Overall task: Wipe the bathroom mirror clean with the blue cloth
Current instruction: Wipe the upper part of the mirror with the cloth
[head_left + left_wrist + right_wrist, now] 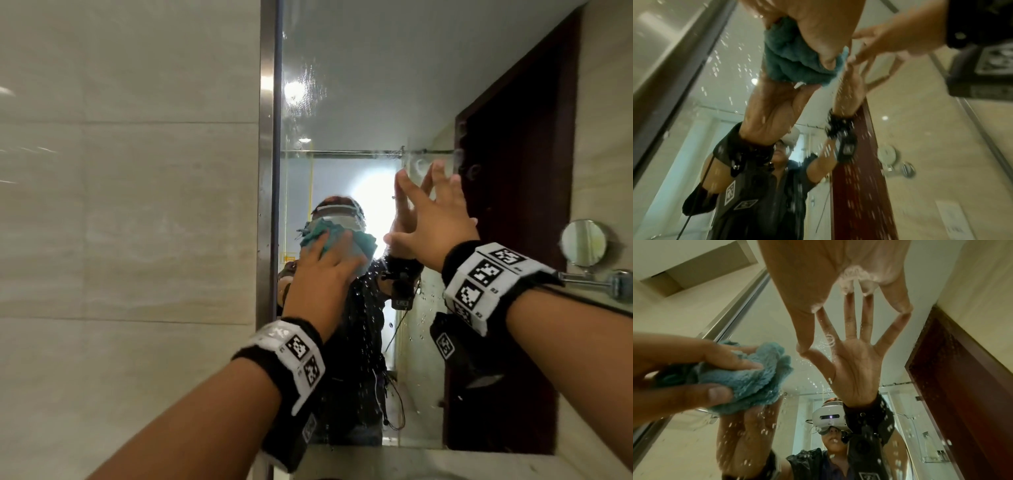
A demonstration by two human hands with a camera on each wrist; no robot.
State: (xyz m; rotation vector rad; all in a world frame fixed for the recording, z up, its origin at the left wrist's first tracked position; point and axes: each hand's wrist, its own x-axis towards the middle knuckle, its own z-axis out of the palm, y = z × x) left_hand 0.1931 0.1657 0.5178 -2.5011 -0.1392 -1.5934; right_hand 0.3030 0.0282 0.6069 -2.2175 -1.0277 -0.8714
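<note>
Tiled wall [130, 205] fills the left of the head view, beige, with a steel frame strip [267, 171] edging the mirror [359, 85]. Mirror glass is wet: droplets and streaks scattered across it, thickest on the lower part (blurred in the left wrist view). Dark wood door frame [513, 171] shows reflected at the right side of the glass. Small round shaving mirror [584, 242] on a metal arm sits on the wall to the right.

Left hand [322, 274] presses the blue cloth [329, 236] flat against the mirror near its left edge, fingers and thumb curled round the bunched cloth [748, 378], holding it. Right hand [435, 212] is spread wide, holding nothing, fingertips [904, 309] touching the glass to the right of the cloth and higher up. Both wrists carry black bands with marker tags [486, 274].
</note>
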